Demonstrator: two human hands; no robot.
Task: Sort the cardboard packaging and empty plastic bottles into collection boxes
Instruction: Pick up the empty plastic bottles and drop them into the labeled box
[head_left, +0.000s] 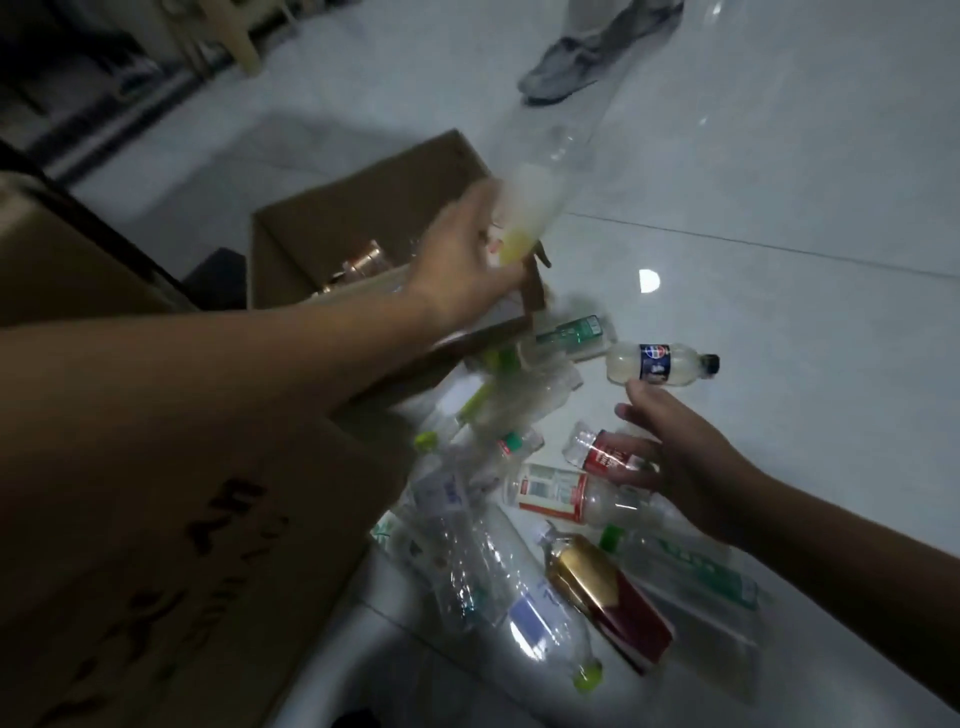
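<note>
My left hand (467, 260) grips a long clear plastic bottle (550, 171) with a yellowish cap end, blurred, held over the right edge of an open cardboard box (363, 208) that holds a few bottles. My right hand (670, 452) reaches down with fingers spread, touching a red-labelled bottle (602, 452) in a heap of empty bottles on the floor. A small dark-labelled bottle (660, 364) lies just beyond its fingertips. A gold and red bottle (602, 587) and a large clear bottle (519, 603) lie nearer to me.
A big cardboard box (171, 545) with printed characters stands at the lower left, another brown box (62, 260) behind it. The floor is pale glossy tile. Another person's grey shoe (566, 67) stands at the top. Dark furniture fills the upper left corner.
</note>
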